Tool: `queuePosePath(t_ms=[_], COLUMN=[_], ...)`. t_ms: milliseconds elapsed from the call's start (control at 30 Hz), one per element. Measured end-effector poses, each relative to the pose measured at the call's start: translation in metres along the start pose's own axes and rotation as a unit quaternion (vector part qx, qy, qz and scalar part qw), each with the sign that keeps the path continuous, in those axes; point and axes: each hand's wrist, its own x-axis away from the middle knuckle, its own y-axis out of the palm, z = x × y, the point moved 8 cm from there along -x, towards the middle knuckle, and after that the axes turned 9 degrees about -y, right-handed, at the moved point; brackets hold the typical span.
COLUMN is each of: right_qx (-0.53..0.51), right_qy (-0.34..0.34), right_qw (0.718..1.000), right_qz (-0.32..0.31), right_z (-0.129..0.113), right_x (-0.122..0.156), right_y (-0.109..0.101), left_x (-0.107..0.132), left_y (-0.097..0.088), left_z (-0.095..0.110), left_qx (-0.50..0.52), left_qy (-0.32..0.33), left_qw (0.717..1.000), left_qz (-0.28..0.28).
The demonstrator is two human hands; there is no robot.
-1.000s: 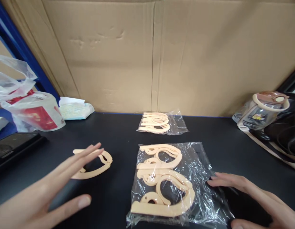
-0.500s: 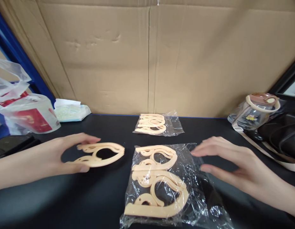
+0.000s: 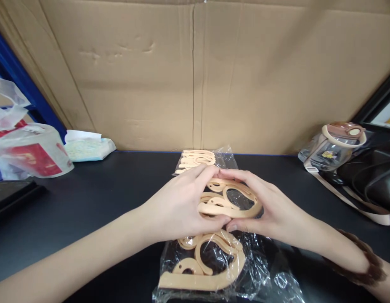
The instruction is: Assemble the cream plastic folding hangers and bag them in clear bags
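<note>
A beige folding clothes hanger [image 3: 229,211], folded up, is held between both hands above a clear plastic bag [image 3: 256,269]. My left hand [image 3: 179,204] curls round its left side, and my right hand [image 3: 275,206] closes round its curved right end. Fingertips and thumbs of the two hands nearly meet. Inside the bag lie more folded hangers [image 3: 195,281] of the same kind, partly covered by my hands. Behind them, a second clear bag [image 3: 226,159] with several beige hangers lies farther back on the black table [image 3: 125,176].
Cardboard [image 3: 134,84] walls off the back. On the left stand a plastic-wrapped tub [image 3: 37,151], a pack of wipes [image 3: 89,148] and a dark flat object [image 3: 14,195]. To the right are a clear bottle [image 3: 335,149] with a strap and a black bag [image 3: 371,176].
My left hand has carried the folded hanger rightward over the front bag. My right hand has moved left and closed on the hanger's other end. The view has shifted slightly.
</note>
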Motion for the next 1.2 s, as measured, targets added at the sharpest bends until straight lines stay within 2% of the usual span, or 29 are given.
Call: queuePosePath(t_ms=[133,233,333,400,500,600,667,800,867,933,1200], right_qx=[-0.029,-0.039,-0.023,0.004,0.046,0.066,0.071,0.014,-0.015,-0.044,-0.091], right_qy=[0.031,0.051,0.037,0.038,0.064,0.096,0.134,0.197,0.219,0.217,0.158], right_qw=[0.999,0.998,0.999,0.999,0.997,0.993,0.985,0.949,0.932,0.929,0.953], right_qz=[-0.013,-0.025,-0.016,-0.004,0.008,-0.025,-0.084,-0.245,-0.287,-0.297,-0.242], right_z=[0.01,0.016,0.013,0.013,0.021,0.036,0.048,0.058,0.057,0.052,0.046], right_x=[0.005,0.008,0.008,0.01,0.018,0.034,0.048,0.07,0.072,0.067,0.046], right_y=[-0.003,0.0,-0.006,-0.021,-0.054,-0.081,-0.087,-0.068,-0.056,-0.045,-0.021], left_x=[-0.002,0.001,0.007,0.012,0.019,0.023,0.024,0.022,0.02,0.019,0.015], left_y=[0.001,0.003,0.005,0.008,0.013,0.023,0.03,0.033,0.034,0.034,0.026], left_z=[-0.003,-0.011,-0.018,-0.024,-0.042,-0.057,-0.062,-0.062,-0.062,-0.064,-0.077], left_qx=[0.03,0.049,0.054,0.053,0.058,0.053,0.045,0.038,0.035,0.03,0.042], left_qy=[-0.007,-0.025,-0.04,-0.05,-0.075,-0.094,-0.097,-0.101,-0.101,-0.098,-0.088], left_qw=[0.999,0.998,0.998,0.997,0.995,0.991,0.989,0.99,0.99,0.99,0.993], left_qz=[0.033,0.024,0.006,-0.017,-0.04,-0.083,-0.1,-0.087,-0.09,-0.092,-0.072])
